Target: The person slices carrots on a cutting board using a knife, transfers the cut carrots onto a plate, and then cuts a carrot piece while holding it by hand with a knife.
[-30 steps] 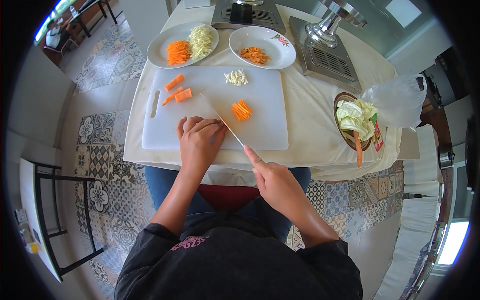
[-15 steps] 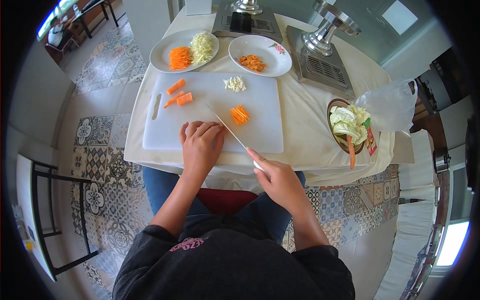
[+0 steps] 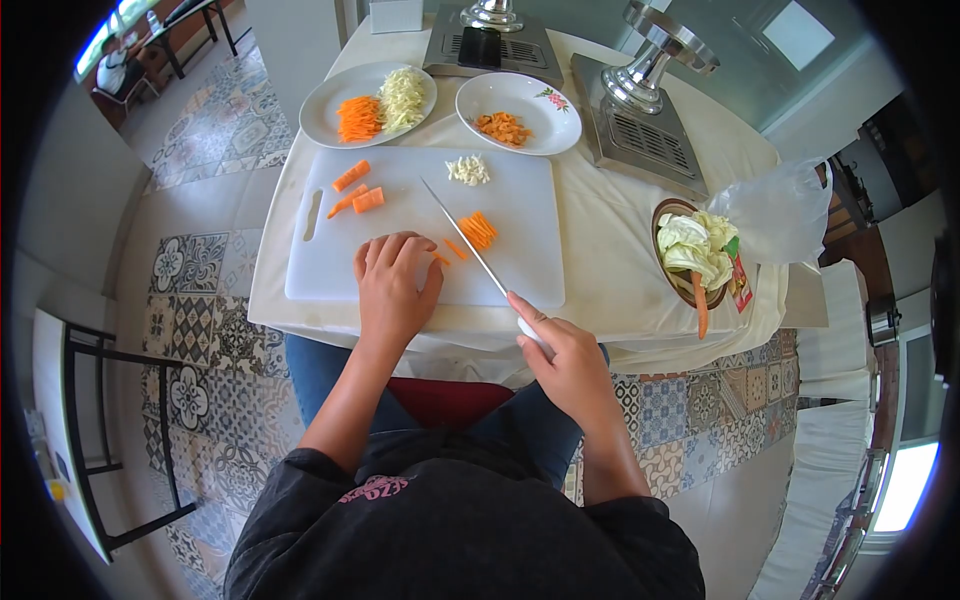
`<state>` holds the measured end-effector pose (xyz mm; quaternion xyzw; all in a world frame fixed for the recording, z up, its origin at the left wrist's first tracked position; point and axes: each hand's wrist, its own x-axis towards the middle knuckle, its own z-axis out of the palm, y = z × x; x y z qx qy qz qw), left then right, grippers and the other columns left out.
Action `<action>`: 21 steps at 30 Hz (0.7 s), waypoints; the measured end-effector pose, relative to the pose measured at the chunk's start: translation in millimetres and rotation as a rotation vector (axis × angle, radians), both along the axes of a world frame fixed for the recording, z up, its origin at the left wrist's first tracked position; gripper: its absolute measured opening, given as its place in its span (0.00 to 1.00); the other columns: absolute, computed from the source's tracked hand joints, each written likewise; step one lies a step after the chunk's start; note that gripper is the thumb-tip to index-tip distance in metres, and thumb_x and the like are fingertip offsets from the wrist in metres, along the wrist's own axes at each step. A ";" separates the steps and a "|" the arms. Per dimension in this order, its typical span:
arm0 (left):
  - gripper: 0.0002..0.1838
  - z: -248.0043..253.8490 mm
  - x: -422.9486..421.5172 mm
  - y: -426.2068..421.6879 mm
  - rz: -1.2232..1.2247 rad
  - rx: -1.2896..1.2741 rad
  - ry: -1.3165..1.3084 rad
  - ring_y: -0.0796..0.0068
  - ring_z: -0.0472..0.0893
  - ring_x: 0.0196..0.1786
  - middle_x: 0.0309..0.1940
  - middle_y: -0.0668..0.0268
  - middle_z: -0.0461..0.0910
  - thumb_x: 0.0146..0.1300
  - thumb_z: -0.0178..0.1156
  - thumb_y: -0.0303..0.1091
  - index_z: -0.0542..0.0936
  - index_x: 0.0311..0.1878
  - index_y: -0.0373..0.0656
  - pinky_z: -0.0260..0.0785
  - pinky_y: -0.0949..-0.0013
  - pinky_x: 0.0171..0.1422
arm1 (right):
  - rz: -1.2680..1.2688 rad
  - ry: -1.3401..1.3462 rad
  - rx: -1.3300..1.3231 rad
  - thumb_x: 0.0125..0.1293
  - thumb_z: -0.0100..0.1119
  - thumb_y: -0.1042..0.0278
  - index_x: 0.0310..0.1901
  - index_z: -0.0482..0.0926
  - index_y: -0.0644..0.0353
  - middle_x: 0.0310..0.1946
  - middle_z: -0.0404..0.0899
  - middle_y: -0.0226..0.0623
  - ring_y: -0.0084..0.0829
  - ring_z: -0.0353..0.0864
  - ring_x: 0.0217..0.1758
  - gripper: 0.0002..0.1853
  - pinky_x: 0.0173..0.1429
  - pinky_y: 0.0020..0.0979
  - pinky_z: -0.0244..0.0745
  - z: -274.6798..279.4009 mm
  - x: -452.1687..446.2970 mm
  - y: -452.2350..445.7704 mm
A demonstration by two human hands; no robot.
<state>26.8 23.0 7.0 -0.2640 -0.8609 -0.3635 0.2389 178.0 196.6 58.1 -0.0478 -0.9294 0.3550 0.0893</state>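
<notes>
My right hand (image 3: pixel 572 362) grips the white handle of a knife (image 3: pixel 468 246), its blade slanting up and left over the white cutting board (image 3: pixel 340 250). On the board, my left hand (image 3: pixel 395 280) curls its fingers around a carrot piece (image 3: pixel 440 259), which they mostly hide. A thin carrot slice (image 3: pixel 456 250) lies between that piece and the blade. Just right of the knife sits a small pile of carrot sticks (image 3: pixel 478 230). Larger carrot chunks (image 3: pixel 368 199) rest at the upper left of the board, and chopped white bits (image 3: pixel 467 169) lie near its top edge.
Behind the board stand an oval plate (image 3: pixel 318 105) of shredded carrot and pale shreds, and a flowered plate (image 3: pixel 555 130) with orange pieces. Metal stands (image 3: pixel 645 130) are at the back. A bowl (image 3: pixel 664 210) of cabbage and carrot sits right, beside a plastic bag (image 3: pixel 785 215).
The knife has shifted slightly right, away from my left fingers. A loose carrot slice now shows beside the blade. My left hand has moved a little left.
</notes>
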 end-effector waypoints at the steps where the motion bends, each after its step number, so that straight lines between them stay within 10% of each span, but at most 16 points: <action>1: 0.09 -3.3 -1.0 -1.8 -0.006 -0.032 -0.004 0.63 0.79 0.53 0.42 0.67 0.83 0.54 0.67 0.26 0.83 0.39 0.46 0.61 0.56 0.67 | 0.008 -0.020 -0.022 0.67 0.58 0.72 0.69 0.74 0.41 0.26 0.75 0.43 0.43 0.77 0.28 0.29 0.37 0.42 0.72 2.9 1.7 1.9; 21: 0.09 -8.1 -1.7 1.7 -0.130 -0.104 -0.018 0.66 0.78 0.55 0.44 0.73 0.84 0.61 0.66 0.32 0.86 0.46 0.50 0.57 0.47 0.71 | 0.041 -0.176 -0.224 0.70 0.54 0.74 0.71 0.70 0.52 0.24 0.76 0.52 0.45 0.72 0.23 0.27 0.37 0.35 0.73 18.7 -4.4 -2.0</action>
